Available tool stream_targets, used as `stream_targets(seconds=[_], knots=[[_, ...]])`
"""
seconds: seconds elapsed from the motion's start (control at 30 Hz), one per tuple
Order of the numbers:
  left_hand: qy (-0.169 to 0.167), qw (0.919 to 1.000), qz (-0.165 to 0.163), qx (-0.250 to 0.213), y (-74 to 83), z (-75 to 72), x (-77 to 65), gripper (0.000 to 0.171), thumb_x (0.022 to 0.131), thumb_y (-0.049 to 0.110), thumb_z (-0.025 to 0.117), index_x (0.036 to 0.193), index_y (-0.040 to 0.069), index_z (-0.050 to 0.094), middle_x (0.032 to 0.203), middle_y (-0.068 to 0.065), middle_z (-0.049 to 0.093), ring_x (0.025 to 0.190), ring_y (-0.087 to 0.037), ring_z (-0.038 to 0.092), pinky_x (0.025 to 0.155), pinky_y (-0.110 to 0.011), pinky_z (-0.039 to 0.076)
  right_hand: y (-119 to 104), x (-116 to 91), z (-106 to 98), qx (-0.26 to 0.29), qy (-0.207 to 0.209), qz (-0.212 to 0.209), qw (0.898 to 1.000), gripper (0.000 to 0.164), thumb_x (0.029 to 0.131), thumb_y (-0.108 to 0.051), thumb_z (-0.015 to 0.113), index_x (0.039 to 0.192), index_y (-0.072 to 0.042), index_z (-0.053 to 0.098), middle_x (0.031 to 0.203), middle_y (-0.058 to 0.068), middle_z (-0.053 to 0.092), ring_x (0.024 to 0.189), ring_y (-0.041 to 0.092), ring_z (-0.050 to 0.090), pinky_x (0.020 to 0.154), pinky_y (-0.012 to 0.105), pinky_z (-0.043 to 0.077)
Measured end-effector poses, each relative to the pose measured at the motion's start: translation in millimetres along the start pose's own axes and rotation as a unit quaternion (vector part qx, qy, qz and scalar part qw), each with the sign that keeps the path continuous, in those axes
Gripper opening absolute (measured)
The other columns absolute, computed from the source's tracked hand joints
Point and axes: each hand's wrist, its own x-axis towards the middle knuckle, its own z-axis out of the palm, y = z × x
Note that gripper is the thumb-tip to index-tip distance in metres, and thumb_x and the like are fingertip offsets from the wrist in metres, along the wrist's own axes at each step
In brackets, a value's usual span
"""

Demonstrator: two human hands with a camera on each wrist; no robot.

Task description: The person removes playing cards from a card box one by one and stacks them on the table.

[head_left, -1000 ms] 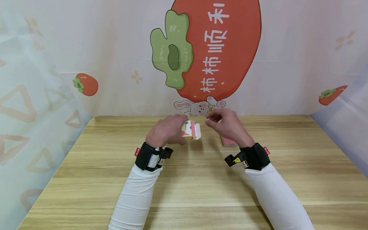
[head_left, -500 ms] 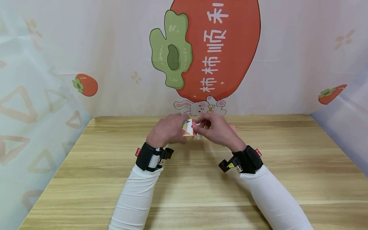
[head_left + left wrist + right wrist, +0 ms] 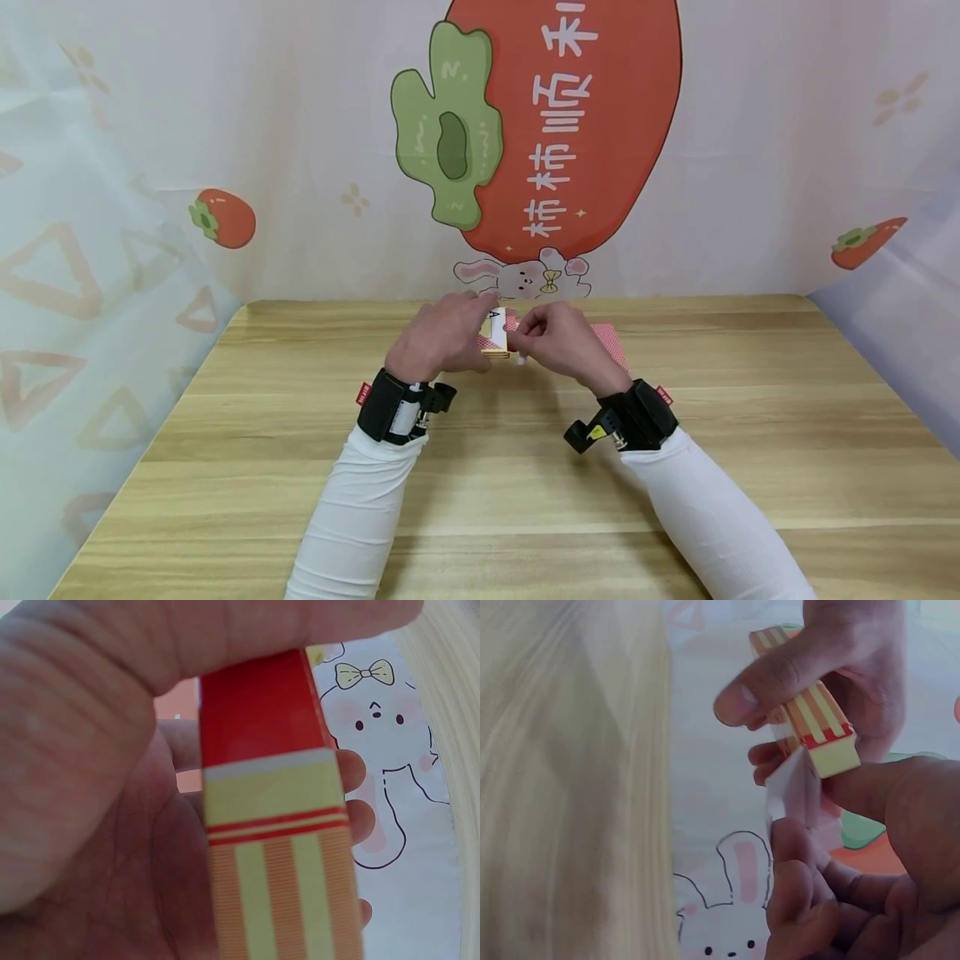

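Note:
My left hand point(image 3: 442, 337) grips a card box point(image 3: 493, 331) above the table, fingers on one side and thumb on the other. Printed on the box's face is a letter A; its narrow side shows red, yellow and orange stripes in the left wrist view. A white flap point(image 3: 787, 784) stands out from the box's right end. At that end my right hand point(image 3: 562, 340) pinches with thumb and curled fingers, partly hiding the flap. Behind the right hand, a red-patterned deck of cards point(image 3: 611, 343) lies on the table, partly covered by that hand.
The wooden table point(image 3: 480, 500) extends in front of and beside both hands. Close behind its far edge hangs a white cloth point(image 3: 322, 242) with persimmon and rabbit prints. Both wrists wear black camera straps.
My right hand has moved left from beside the box to its flap end and taken hold there. The left hand has stayed almost in place, still gripping the box.

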Motion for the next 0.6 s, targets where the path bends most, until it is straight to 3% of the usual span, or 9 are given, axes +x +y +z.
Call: stream_targets(seconds=[0.3,0.6], knots=[[-0.002,1.0000,0.000,0.002,-0.2,-2.7,0.0,0.075,0.072,0.025,0.092,0.135,0.011,0.053,0.107,-0.006,0.064,0.095,-0.023,0.059,0.075,-0.039,0.054,-1.3,1.0,4.8,0.034,0.009,0.007,0.999,0.017,0.092,-0.018,0.076,0.086,-0.003,0.070,0.081,0.017,0.070,0.067,0.020,0.057,0.059,0.030,0.041],[-0.007,0.9999,-0.005,-0.010,-2.6,-2.9,-0.1,0.079,0.072,0.025,0.092,0.140,0.010,0.053,0.111,-0.008,0.066,0.097,-0.024,0.059,0.079,-0.039,0.053,-0.8,1.6,1.4,0.095,-0.015,0.035,0.995,0.021,0.093,-0.020,0.075,0.088,-0.001,0.068,0.082,0.019,0.071,0.088,0.042,0.064,0.064,0.032,0.045]])
